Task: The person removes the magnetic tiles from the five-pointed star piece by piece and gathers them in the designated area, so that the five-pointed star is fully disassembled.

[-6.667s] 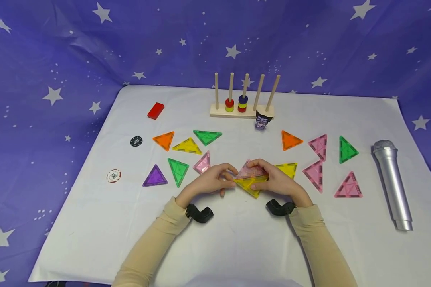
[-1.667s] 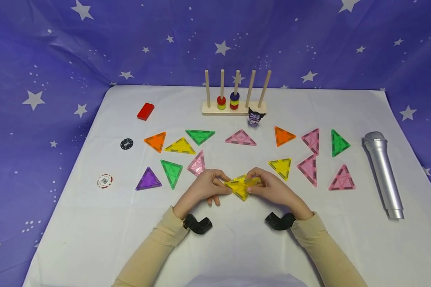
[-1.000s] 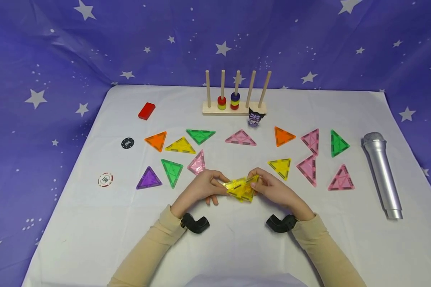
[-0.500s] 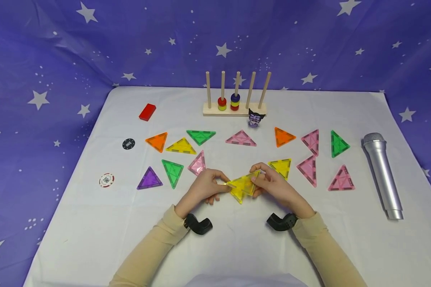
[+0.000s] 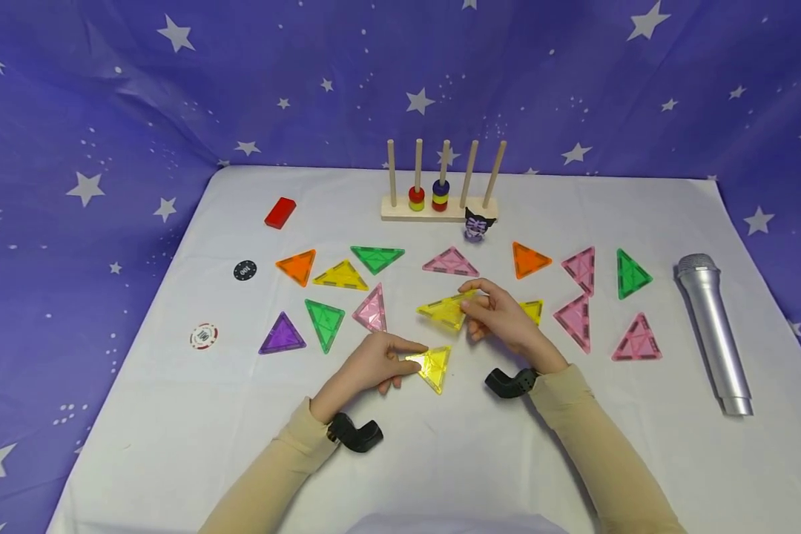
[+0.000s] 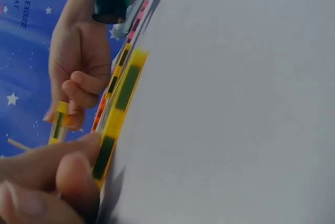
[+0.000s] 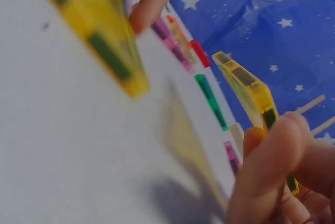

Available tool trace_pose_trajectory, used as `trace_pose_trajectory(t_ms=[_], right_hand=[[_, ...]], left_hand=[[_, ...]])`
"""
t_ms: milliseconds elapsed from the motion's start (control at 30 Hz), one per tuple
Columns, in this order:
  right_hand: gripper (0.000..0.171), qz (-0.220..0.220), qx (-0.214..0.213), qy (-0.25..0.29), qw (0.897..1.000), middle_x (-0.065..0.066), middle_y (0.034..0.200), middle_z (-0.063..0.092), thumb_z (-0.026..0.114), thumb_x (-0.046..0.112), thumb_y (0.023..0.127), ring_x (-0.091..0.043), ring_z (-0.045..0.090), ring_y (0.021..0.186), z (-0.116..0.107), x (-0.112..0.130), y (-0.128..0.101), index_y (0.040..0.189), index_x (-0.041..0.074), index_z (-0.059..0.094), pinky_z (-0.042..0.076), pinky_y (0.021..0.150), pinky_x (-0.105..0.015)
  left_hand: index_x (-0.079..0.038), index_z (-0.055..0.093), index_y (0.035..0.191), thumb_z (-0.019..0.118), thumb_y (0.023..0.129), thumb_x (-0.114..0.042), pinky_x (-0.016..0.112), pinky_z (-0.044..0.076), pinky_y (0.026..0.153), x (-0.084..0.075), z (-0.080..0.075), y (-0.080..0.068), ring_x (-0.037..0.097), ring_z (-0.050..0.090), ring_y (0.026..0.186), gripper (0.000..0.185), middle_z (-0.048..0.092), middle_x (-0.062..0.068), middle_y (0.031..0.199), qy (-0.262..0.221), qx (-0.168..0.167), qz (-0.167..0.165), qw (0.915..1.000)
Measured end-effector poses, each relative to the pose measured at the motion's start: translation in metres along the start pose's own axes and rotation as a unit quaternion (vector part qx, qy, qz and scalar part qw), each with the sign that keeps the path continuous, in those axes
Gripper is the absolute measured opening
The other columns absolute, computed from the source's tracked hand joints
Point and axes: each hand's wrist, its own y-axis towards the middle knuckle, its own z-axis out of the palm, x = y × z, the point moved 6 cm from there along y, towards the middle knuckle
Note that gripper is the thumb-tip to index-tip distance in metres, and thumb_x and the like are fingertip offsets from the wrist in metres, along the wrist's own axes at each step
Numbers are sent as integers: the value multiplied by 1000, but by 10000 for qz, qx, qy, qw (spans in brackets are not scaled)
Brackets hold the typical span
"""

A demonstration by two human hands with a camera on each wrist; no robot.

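Note:
In the head view my left hand [image 5: 372, 362] pinches a yellow translucent triangular magnetic tile [image 5: 435, 368] by its left corner, near the front middle of the table. Farther back, my right hand [image 5: 507, 317] pinches a second yellow triangular tile [image 5: 443, 311] at its right end. That tile is tilted and raised, its shadow showing on the cloth in the right wrist view. The two tiles are apart. A third yellow tile [image 5: 534, 310] lies partly hidden behind the right hand. Just beyond the left hand is a pink tile [image 5: 371, 309], and a wider pink tile [image 5: 451, 262] lies behind the right hand's tile.
Orange [image 5: 297, 267], green [image 5: 324, 324] and purple [image 5: 282, 334] tiles lie at left with two poker chips [image 5: 245, 270]. Several pink and green tiles and a silver microphone [image 5: 716, 334] are at right. Behind stand a wooden peg rack [image 5: 440, 211], small figurine [image 5: 476, 226] and red block [image 5: 280, 213].
The two yellow tiles, overlapping between my hands before, have come apart; the right hand has moved back with one. Since the oldest frame, a pink tile has gone from the right hand to the table.

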Motion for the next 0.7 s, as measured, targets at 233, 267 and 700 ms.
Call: trace_pose_trajectory(t_ms=[233, 267, 700], right_hand=[[29, 126, -152, -904, 9957, -12, 59, 49, 51, 15, 93, -17, 47, 38, 3, -8, 12, 119, 4, 44, 45, 39, -31], [27, 149, -206, -1111, 9935, -12, 59, 49, 52, 15, 93, -18, 47, 37, 3, -7, 13, 117, 6, 44, 45, 39, -31], [24, 380, -558, -2985, 9520, -8, 56, 50, 53, 21, 92, -21, 49, 39, 2, 4, 9, 112, 12, 43, 45, 42, -34]], left_hand=[[-16, 67, 109, 67, 82, -16, 31, 44, 43, 5, 4, -7, 18, 46, 31, 27, 56, 9, 48, -133, 609, 57, 9980], [-16, 67, 109, 67, 82, -16, 31, 45, 45, 5, 4, -7, 18, 46, 32, 27, 57, 8, 49, -116, 654, 70, 9978], [-16, 67, 110, 67, 82, -17, 29, 42, 40, 2, 3, -9, 17, 45, 31, 28, 55, 8, 48, 3, 616, 200, 9979]])
